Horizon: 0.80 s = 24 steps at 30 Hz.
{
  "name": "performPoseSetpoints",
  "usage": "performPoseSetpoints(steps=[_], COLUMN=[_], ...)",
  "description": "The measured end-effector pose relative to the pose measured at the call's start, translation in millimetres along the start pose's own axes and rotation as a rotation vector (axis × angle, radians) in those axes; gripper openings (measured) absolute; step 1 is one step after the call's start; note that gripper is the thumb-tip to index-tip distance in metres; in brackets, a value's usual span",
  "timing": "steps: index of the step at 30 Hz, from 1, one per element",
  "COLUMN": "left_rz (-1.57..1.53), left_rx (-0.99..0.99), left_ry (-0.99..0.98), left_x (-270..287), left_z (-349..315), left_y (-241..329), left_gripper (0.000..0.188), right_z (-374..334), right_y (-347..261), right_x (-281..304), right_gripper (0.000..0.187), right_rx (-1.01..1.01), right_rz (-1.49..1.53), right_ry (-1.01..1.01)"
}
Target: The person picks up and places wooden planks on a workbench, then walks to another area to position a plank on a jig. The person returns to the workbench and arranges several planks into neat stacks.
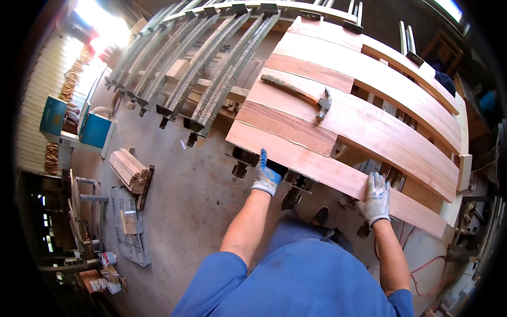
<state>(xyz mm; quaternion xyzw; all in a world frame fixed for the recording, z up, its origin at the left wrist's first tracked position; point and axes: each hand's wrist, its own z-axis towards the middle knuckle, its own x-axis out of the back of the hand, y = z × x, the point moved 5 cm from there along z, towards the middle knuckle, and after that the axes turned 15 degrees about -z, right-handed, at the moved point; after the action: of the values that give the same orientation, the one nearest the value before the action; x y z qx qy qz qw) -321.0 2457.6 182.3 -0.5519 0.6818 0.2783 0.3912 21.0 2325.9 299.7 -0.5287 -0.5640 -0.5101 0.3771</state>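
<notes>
Several reddish wooden boards lie side by side on a rack of metal bar clamps. My left hand (265, 177), in a blue and grey glove, grips the near edge of the nearest board (317, 164) at its left part. My right hand (376, 198), gloved in grey, presses flat on the same board further right. A hammer (301, 95) with a wooden handle rests on a board beyond, its head pointing right.
Bare bar clamps (200, 68) stand in a row to the left of the boards. On the concrete floor (195, 201) lie a stack of short wood strips (129, 170) and a grey pallet (127, 227). A blue machine (95, 129) stands at far left.
</notes>
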Motion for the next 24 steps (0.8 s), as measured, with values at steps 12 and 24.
performPoseSetpoints(steps=[12,24], left_rz=[2.348,2.368], left_rx=[-0.825,-1.043], left_ry=[-0.567,-0.561], left_x=[1.2,8.3], left_z=[26.4,49.9], left_y=[8.2,7.5], left_gripper=[0.046,0.04], right_z=[1.4,3.1], right_y=[-7.0,-10.2], right_x=[1.8,7.8], right_gripper=[0.108,0.103], right_rx=[-0.003,-0.022], right_rz=[-0.04,-0.023], right_ry=[-0.011,-0.016])
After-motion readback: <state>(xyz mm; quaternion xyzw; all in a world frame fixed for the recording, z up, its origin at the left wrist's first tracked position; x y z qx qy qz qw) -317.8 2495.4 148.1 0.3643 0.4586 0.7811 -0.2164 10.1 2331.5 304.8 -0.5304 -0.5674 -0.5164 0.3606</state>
